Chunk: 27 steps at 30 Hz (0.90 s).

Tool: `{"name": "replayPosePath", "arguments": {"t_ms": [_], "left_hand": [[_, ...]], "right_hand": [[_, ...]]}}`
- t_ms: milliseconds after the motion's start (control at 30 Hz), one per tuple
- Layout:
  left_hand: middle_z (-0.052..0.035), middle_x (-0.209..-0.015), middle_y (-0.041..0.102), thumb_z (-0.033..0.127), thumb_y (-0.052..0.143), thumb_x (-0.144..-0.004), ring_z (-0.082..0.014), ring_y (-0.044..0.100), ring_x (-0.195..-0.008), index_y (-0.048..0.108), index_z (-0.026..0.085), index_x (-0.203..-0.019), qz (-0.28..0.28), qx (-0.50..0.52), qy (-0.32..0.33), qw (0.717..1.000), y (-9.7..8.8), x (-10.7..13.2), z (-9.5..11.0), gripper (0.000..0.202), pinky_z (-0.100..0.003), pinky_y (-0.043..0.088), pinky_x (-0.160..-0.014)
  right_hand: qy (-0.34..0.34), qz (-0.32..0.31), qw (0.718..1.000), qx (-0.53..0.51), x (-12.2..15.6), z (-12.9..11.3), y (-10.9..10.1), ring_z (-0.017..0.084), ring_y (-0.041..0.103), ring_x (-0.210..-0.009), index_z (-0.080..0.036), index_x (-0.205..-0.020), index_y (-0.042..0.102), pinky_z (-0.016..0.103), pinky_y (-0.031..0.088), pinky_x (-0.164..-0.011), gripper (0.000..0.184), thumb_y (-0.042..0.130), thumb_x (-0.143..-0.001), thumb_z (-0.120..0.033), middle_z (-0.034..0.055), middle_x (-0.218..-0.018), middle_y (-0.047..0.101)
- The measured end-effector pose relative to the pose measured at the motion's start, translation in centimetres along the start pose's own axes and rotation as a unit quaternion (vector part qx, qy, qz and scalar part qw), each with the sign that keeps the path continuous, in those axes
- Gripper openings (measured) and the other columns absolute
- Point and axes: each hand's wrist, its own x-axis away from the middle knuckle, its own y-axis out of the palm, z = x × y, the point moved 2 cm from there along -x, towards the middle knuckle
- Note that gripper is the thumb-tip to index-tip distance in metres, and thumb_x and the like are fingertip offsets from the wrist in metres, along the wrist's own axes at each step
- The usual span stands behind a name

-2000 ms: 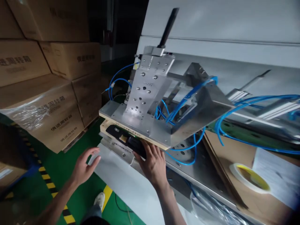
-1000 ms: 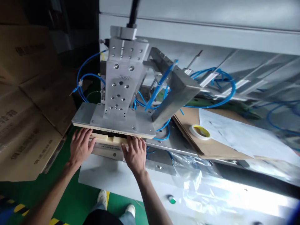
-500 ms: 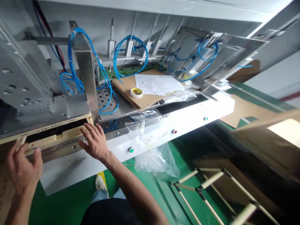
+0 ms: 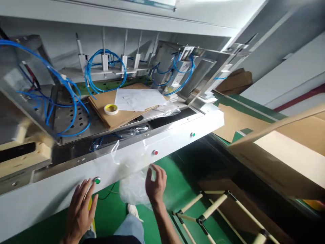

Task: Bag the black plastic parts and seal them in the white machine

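Note:
My left hand is open, its fingers stretched toward a green button on the machine's white front panel. Whether a fingertip touches the button I cannot tell. My right hand hangs in front of the panel, below a red button. Its fingers are loosely bent, with a gap to the thumb and nothing in them. Just left of it a clear plastic bag droops over the panel's edge. A cream slotted piece, partly blurred, sits in the machine at the left, away from both hands.
On the machine bed lie cardboard sheets, white paper and a tape roll. Blue air hoses loop above. A second green button is farther right. A tube rack and cardboard box stand at right.
Both hands have left the cream piece and moved right, the left hand to near the green button, the right hand to below the red one. The view has shifted right.

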Motion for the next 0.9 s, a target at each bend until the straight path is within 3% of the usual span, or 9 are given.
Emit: {"name": "replayPosePath", "arguments": {"t_ms": [167, 233, 300, 367, 467, 600, 700, 800, 900], "left_hand": [[-0.0172, -0.164, 0.054, 0.023, 0.07, -0.095, -0.0469, 0.056, -0.146, 0.025, 0.041, -0.169, 0.022, -0.074, -0.051, 0.996, 4.0, 1.0, 2.6, 0.089, -0.073, 0.053, -0.117], [-0.0174, -0.17, 0.047, 0.024, 0.069, -0.095, -0.0483, 0.054, -0.149, 0.023, 0.041, -0.169, 0.038, -0.089, -0.087, 0.991, 4.5, 1.6, 3.2, 0.089, -0.074, 0.053, -0.117], [-0.0166, -0.174, 0.041, 0.026, 0.068, -0.096, -0.0479, 0.052, -0.15, 0.021, 0.041, -0.17, 0.043, -0.109, -0.113, 0.987, 4.7, 2.3, 3.9, 0.089, -0.073, 0.053, -0.118], [-0.0156, -0.175, 0.039, 0.026, 0.067, -0.097, -0.0467, 0.052, -0.151, 0.02, 0.041, -0.17, 0.046, -0.138, -0.125, 0.982, 4.8, 2.7, 4.6, 0.088, -0.071, 0.054, -0.119], [-0.0162, -0.173, 0.043, 0.028, 0.067, -0.098, -0.0441, 0.054, -0.15, 0.019, 0.038, -0.17, 0.054, -0.194, -0.127, 0.971, 5.1, 2.7, 5.7, 0.088, -0.066, 0.057, -0.118], [-0.0184, -0.165, 0.054, 0.033, 0.064, -0.101, -0.0404, 0.062, -0.143, 0.021, 0.034, -0.17, 0.092, -0.281, -0.143, 0.945, 6.2, 1.5, 6.9, 0.081, -0.057, 0.06, -0.112], [-0.0201, -0.16, 0.059, 0.031, 0.062, -0.103, -0.041, 0.063, -0.14, 0.025, 0.032, -0.17, 0.121, -0.318, -0.174, 0.924, 7.4, 0.8, 7.6, 0.077, -0.061, 0.057, -0.113], [-0.0216, -0.158, 0.06, 0.033, 0.058, -0.104, -0.0412, 0.061, -0.142, 0.035, 0.026, -0.166, 0.128, -0.307, -0.221, 0.917, 7.7, 0.4, 8.2, 0.066, -0.064, 0.051, -0.118], [-0.0195, -0.153, 0.065, 0.04, 0.051, -0.106, -0.038, 0.062, -0.141, 0.055, 0.023, -0.151, 0.139, -0.257, -0.263, 0.92, 6.4, -0.7, 8.8, 0.048, -0.061, 0.049, -0.12]], "right_hand": [[0.149, 0.028, 0.987, 0.046, -10.9, 18.2, -2.7, 0.031, 0.069, -0.1, -0.01, -0.125, 0.069, 0.051, 0.057, -0.094, 0.048, 0.049, -0.098, -0.045, 0.0217, -0.115, 0.072], [0.187, 0.021, 0.981, 0.052, -14.8, 23.4, -2.8, 0.034, 0.068, -0.109, -0.003, -0.135, 0.065, 0.053, 0.055, -0.101, 0.061, 0.048, -0.095, -0.046, 0.0279, -0.125, 0.07], [0.203, 0.002, 0.978, 0.049, -17.8, 27.0, -2.2, 0.036, 0.066, -0.12, 0.003, -0.142, 0.06, 0.055, 0.051, -0.109, 0.07, 0.046, -0.093, -0.046, 0.0319, -0.135, 0.066], [0.205, -0.018, 0.978, 0.039, -19.9, 28.8, -1.3, 0.038, 0.063, -0.127, 0.002, -0.142, 0.062, 0.055, 0.049, -0.113, 0.071, 0.046, -0.091, -0.045, 0.0312, -0.139, 0.065], [0.2, -0.018, 0.979, 0.03, -21.1, 29.4, 0.1, 0.042, 0.059, -0.131, 0.002, -0.136, 0.067, 0.059, 0.046, -0.115, 0.068, 0.045, -0.089, -0.042, 0.0302, -0.138, 0.066], [0.18, 0.002, 0.983, 0.023, -20.7, 29.3, 1.3, 0.049, 0.056, -0.133, 0.008, -0.138, 0.064, 0.067, 0.043, -0.114, 0.069, 0.047, -0.094, -0.042, 0.033, -0.142, 0.061], [0.132, 0.025, 0.991, 0.028, -20.2, 30.1, 2.0, 0.052, 0.057, -0.129, 0.005, -0.138, 0.066, 0.071, 0.044, -0.11, 0.064, 0.047, -0.1, -0.043, 0.0295, -0.142, 0.062], [0.107, 0.038, 0.993, 0.031, -20.2, 31.4, 2.5, 0.053, 0.06, -0.121, -0.001, -0.137, 0.07, 0.077, 0.043, -0.104, 0.06, 0.052, -0.1, -0.045, 0.027, -0.137, 0.065], [0.103, 0.045, 0.993, 0.03, -20.1, 31.4, 2.4, 0.056, 0.058, -0.121, -0.008, -0.138, 0.071, 0.082, 0.041, -0.096, 0.056, 0.056, -0.099, -0.045, 0.0274, -0.136, 0.064]]}}
